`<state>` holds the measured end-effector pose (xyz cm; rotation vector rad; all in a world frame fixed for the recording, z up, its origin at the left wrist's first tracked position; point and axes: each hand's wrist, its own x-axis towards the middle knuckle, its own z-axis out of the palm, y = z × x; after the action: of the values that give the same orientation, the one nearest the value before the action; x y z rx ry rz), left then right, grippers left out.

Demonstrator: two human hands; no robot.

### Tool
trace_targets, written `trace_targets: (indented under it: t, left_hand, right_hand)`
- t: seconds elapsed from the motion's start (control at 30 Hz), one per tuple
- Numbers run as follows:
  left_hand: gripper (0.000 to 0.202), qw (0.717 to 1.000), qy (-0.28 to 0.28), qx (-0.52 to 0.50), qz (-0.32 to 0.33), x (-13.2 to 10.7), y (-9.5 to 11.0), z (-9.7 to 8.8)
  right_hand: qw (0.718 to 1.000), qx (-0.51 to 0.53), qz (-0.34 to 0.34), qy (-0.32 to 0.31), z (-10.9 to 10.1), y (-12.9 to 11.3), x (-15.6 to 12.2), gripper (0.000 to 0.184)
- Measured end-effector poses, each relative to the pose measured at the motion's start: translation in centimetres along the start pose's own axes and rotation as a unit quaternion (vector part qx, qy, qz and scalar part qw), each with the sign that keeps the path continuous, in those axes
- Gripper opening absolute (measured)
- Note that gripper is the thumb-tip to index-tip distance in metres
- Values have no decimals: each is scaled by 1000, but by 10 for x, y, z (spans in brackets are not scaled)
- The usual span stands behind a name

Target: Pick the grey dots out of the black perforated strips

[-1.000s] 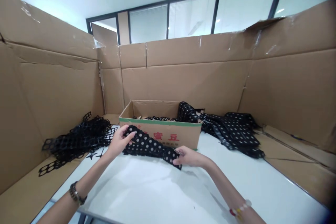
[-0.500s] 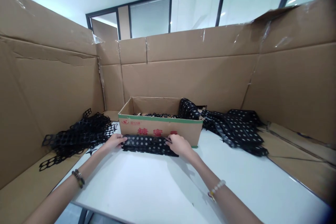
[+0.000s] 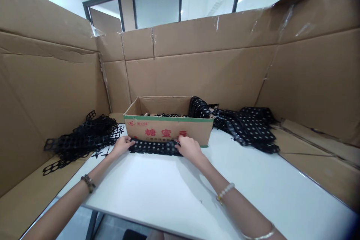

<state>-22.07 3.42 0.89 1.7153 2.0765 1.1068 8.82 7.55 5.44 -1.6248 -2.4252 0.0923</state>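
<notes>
A black perforated sheet (image 3: 154,147) with pale dots lies flat on the white table (image 3: 168,195), pressed against the front of an open cardboard box (image 3: 168,129). My left hand (image 3: 122,145) pinches its left end. My right hand (image 3: 189,147) grips its right end with curled fingers. Both hands rest on the table close to the box front.
A heap of black honeycomb mesh pieces (image 3: 84,138) lies at the left. A pile of dotted black sheets (image 3: 247,127) sits at the right behind the box, one draped over the box rim (image 3: 199,107). Tall cardboard walls (image 3: 210,67) enclose the table on three sides.
The sheet was held up and tilted a second ago; both hands have lowered it flat onto the table against the box front and moved closer together.
</notes>
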Motion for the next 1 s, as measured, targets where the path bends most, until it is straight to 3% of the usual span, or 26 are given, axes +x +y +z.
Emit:
trace_targets:
  t: [0.13, 0.2, 0.33, 0.47, 0.57, 0.6, 0.67, 0.73, 0.87, 1.0]
  left_hand:
    - [24, 990, 71, 85, 89, -22, 26, -14]
    - [24, 979, 58, 112, 157, -36, 43, -13]
    - [25, 939, -29, 146, 309, -57, 86, 9]
    - [25, 875, 6, 167, 454, -45, 152, 30]
    - [25, 897, 0, 141, 418, -9, 220, 39]
    - [26, 912, -37, 149, 381, 7, 242, 43]
    - [24, 913, -85, 158, 366, 37, 281, 55]
    - [20, 913, -144, 171, 340, 63, 306, 73]
    - [23, 903, -285, 189, 261, 91, 322, 110]
    - [26, 915, -315, 137, 210, 96, 316, 129]
  right_hand:
    - [999, -21, -20, 44, -7, -2, -5, 25]
    - [998, -17, -47, 38, -10, 2, -4, 24]
    - [997, 0, -73, 27, -12, 16, 0, 28]
    - [997, -2, -56, 46, -8, 29, -2, 28]
    - [998, -8, -49, 47, 2, 34, -4, 27]
    - [998, -8, -47, 45, 7, 35, -4, 27]
    - [998, -3, -45, 40, 15, 38, -3, 27]
    - [998, 5, -48, 31, 21, 42, -1, 29]
    - [999, 12, -52, 5, 26, 52, 1, 34]
    - [998, 7, -57, -7, 29, 57, 3, 35]
